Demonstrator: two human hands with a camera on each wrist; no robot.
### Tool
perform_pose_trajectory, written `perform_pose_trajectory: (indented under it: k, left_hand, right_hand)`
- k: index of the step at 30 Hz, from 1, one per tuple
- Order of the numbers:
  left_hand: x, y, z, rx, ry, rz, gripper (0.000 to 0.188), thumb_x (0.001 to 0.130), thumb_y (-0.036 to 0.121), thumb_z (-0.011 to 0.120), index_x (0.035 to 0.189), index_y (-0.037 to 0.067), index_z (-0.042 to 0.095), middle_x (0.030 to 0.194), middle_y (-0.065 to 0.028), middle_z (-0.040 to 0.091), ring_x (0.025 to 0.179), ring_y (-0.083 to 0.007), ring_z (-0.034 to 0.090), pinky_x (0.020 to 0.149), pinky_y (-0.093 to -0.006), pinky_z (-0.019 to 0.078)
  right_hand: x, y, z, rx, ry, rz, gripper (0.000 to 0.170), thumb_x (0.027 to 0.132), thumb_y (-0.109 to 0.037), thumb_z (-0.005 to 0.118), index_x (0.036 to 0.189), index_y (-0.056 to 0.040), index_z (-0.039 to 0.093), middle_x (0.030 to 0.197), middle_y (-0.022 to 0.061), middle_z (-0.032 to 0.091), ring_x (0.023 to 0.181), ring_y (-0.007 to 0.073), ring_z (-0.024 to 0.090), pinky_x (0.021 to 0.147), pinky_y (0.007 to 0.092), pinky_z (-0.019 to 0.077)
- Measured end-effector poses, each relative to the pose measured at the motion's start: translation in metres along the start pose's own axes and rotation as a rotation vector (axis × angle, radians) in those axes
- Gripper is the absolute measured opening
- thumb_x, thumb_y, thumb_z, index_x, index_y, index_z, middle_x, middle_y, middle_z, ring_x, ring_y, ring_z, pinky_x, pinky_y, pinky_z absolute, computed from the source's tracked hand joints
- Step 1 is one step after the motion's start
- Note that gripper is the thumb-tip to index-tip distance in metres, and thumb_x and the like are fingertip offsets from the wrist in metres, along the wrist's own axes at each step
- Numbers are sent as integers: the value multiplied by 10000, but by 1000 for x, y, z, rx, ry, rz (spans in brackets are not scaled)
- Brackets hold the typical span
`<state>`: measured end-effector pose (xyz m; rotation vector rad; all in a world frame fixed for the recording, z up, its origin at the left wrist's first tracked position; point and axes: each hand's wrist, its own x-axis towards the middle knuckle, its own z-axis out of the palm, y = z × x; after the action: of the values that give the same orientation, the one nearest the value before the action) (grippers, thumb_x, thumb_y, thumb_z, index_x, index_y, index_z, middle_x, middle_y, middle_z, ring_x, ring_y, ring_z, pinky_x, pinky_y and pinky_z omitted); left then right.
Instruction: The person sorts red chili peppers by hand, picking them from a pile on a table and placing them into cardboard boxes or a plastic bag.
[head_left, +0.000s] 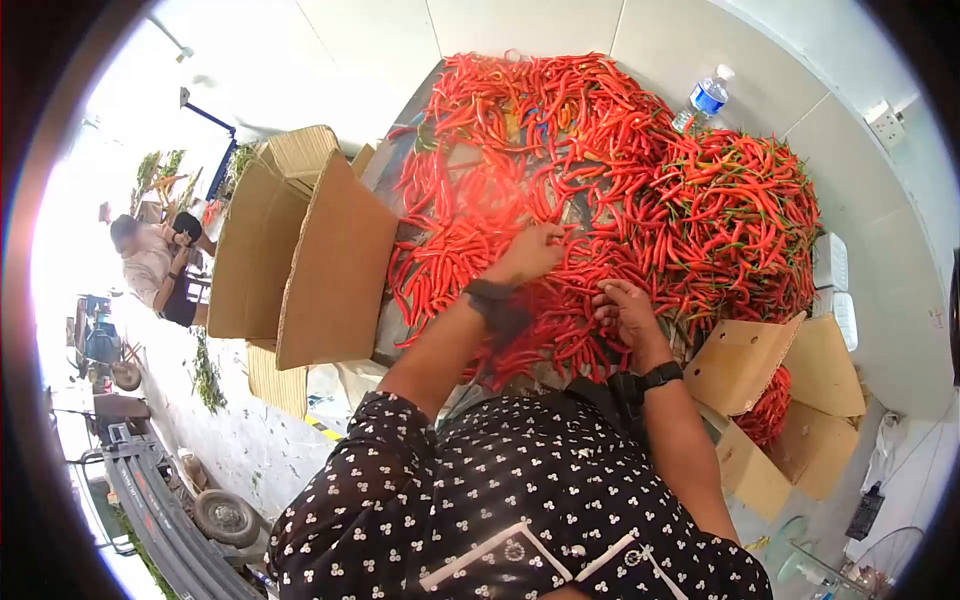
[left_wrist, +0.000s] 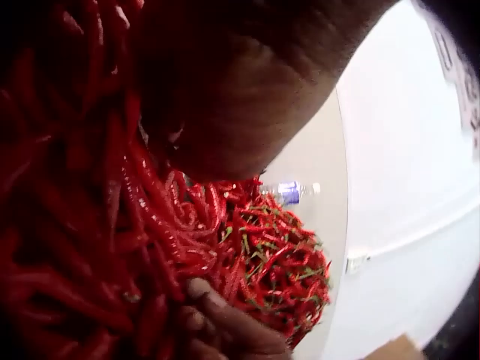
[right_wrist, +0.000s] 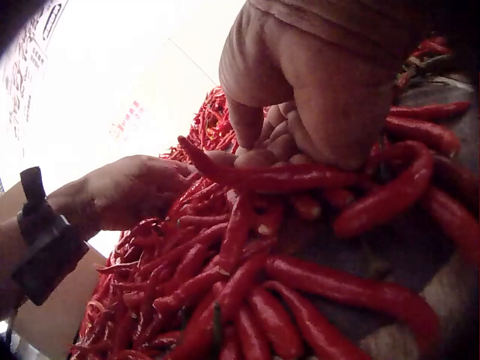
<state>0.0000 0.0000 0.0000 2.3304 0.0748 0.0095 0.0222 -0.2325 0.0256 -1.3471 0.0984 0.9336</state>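
Loose red chili peppers [head_left: 445,265] cover the table around both hands. My left hand [head_left: 525,257] reaches in over the middle of them. Its palm side fills the top of the left wrist view, its fingertips hidden. A short way to the right, my right hand [head_left: 628,308] has its fingers curled inward just above the chilies. In the right wrist view, the right thumb and fingers hold a long red chili pepper [right_wrist: 277,178], which lies crosswise at the fingertips. More chilies fan out below that hand.
Red chilies with green stems form a tall heap [head_left: 740,215] at right. Behind it stands a water bottle [head_left: 707,97]. An open cardboard box [head_left: 335,270] is at left. Another box [head_left: 745,360], at lower right, contains chilies. A seated person [head_left: 160,260] is far left.
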Motion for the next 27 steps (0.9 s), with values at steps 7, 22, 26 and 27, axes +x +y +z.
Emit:
perform_pose_trajectory:
  k: [7,22,26,27]
  left_hand:
    - [-46,37,-83,-1523,-64,-269,258,838,186,492,1063,63,523,884,-39,562,716,-144,574,490,-214,402]
    - [-56,32,-47,284,-104,-140,192,753,237,542,770,66,628,802,-146,607,736,-317,585,644,-403,458]
    - [-42,34,-38,-48,-19,10,131,721,195,575,766,87,634,751,-125,612,723,-301,590,622,-399,461]
    - [-34,29,-38,55,125,52,111,710,183,587,757,95,636,733,-113,615,713,-294,595,614,-395,464]
  right_hand:
    - [0,1,1,45,-3,-19,234,829,-179,549,1011,-33,539,752,105,614,555,161,584,491,250,469]
    - [4,2,0,14,7,9,231,839,-181,535,1021,-38,533,764,103,617,557,165,587,483,246,455]
    - [5,5,-4,36,-19,-16,230,837,-187,539,1021,-50,536,758,94,612,549,161,583,486,245,453]
    - [4,3,-3,36,-18,-15,230,837,-187,539,1021,-50,536,758,94,612,549,161,583,486,245,453]
